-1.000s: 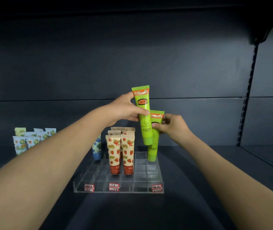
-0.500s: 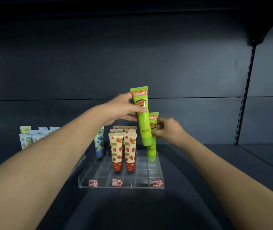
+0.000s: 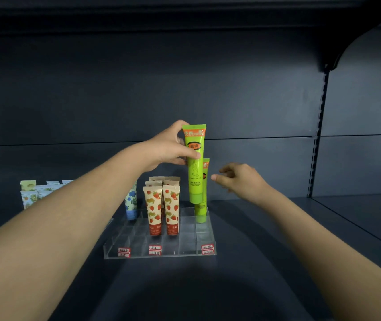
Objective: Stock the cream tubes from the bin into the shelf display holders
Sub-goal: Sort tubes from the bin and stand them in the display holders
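A dark shelf (image 3: 265,262) with a matte back panel (image 3: 138,89) and a slotted upright (image 3: 318,135) at right fills the frame. At centre, the left hand (image 3: 171,149) grips a green tube (image 3: 195,163) upright above the clear holder (image 3: 161,255). A second green tube (image 3: 201,210) stands in its right rear compartment. The right hand (image 3: 240,179), loosely curled and holding nothing, hovers just right of that tube. Strawberry tubes (image 3: 161,209) fill the middle columns.
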`<state>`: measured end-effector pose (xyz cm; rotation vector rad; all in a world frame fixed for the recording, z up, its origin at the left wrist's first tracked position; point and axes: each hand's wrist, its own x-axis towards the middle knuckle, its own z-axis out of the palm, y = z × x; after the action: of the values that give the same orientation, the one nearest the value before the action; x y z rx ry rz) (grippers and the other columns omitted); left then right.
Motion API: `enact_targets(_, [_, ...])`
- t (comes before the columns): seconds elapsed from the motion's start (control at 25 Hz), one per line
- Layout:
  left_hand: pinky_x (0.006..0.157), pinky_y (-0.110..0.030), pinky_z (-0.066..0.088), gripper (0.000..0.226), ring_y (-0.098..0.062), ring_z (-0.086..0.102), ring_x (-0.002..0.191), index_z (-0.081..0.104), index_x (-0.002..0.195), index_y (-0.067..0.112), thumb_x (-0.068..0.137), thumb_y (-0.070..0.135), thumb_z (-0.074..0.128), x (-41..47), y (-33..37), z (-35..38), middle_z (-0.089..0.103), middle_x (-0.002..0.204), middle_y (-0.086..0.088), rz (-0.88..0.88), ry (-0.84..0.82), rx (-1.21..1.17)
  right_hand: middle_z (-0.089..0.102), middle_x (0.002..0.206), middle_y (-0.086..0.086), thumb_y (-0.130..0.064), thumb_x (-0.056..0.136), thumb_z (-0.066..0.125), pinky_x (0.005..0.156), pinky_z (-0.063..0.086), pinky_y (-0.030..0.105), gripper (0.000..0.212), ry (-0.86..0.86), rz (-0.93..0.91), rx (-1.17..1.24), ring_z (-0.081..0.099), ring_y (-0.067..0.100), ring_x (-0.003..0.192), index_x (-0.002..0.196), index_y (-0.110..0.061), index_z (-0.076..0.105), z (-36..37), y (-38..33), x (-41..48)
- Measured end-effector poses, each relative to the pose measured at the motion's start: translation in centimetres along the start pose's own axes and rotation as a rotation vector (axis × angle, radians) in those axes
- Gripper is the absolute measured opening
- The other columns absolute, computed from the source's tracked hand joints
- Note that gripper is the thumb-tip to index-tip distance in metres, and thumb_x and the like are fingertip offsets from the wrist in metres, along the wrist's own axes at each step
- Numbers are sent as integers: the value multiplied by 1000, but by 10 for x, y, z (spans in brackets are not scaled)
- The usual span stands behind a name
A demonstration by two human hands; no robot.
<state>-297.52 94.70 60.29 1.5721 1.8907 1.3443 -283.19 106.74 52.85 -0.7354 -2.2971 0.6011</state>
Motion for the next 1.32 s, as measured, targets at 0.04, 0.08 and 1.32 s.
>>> enact_targets(0.04, [77, -30, 58, 47, -20, 67, 93, 42, 109, 20, 77, 1, 71, -1, 1, 2, 66, 99, -12, 4, -4, 4, 67, 107, 10, -40, 87, 60, 81, 45, 26, 45, 28, 17, 43, 60, 21, 89, 116, -6, 59, -4, 0, -9])
enact_targets(0.08, [77, -30, 58, 47, -20, 67, 90, 42, 108, 19, 77, 0, 71, -1, 0, 3, 67, 97, -11, 9, -10, 5, 66, 106, 8, -40, 88, 59, 80, 44, 24, 44, 54, 32, 76, 59, 19, 90, 116, -6, 59, -7, 0, -20])
enact_targets(1.32, [83, -39, 57, 31, -25, 66, 96, 47, 79, 16, 73, 6, 76, 10, -21, 32, 61, 104, -11, -43, -36, 348, 20, 156, 2, -58, 93, 32, 115, 14, 29, 63, -283, 63, -449, 17, 17, 143, 143, -18, 32, 37, 12, -139])
